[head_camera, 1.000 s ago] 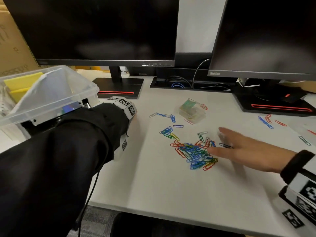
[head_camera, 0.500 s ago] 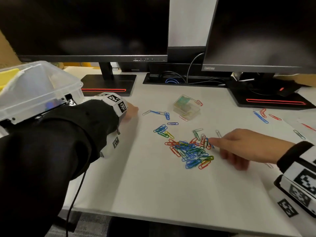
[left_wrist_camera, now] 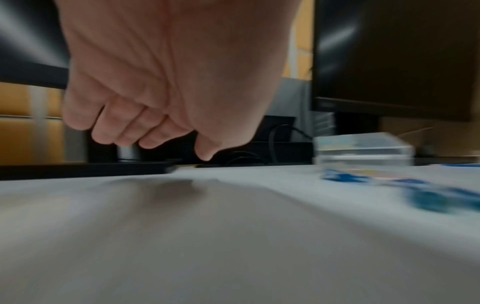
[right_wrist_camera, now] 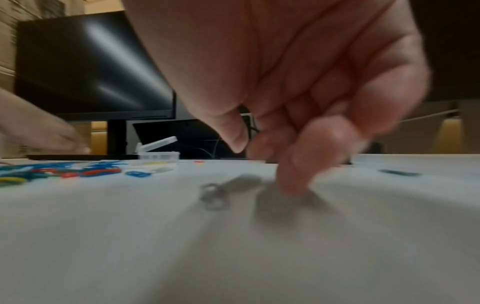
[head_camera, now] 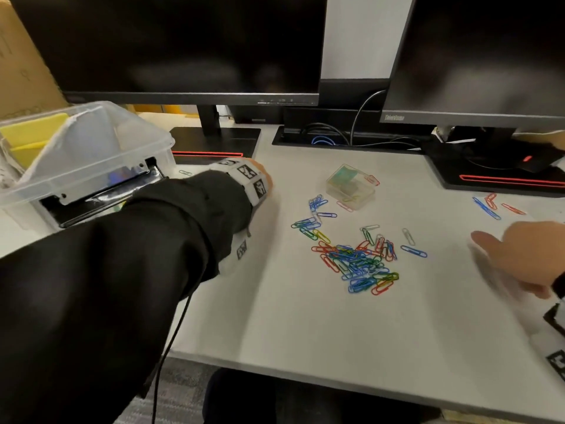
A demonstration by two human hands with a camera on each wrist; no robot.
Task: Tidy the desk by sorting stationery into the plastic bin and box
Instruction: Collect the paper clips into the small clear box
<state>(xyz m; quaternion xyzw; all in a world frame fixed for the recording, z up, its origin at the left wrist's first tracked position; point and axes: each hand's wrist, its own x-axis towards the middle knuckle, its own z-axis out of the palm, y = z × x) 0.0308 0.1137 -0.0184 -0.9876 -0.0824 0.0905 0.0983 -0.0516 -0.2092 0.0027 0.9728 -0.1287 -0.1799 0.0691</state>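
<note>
While the left hand (left_wrist_camera: 166,72) hangs curled and empty over the desk (head_camera: 305,316), the right hand (head_camera: 519,255) has one finger pressing the desk, fingers bent, grasping nothing visible. Clips (head_camera: 354,261) lie between them, near the box (head_camera: 350,188); the bin (head_camera: 91,166) stands far left.

Black sleeve (head_camera: 122,270) on left arm; white wristband (head_camera: 247,179) with black square markers; thin black cable (head_camera: 171,341) beneath. Similar marker band (head_camera: 555,332) on right wrist.

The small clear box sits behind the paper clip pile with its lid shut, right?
Not quite. The small clear box does sit behind the paper clip pile, but its lid is open, raised at an angle, as the right wrist view shows.
</note>
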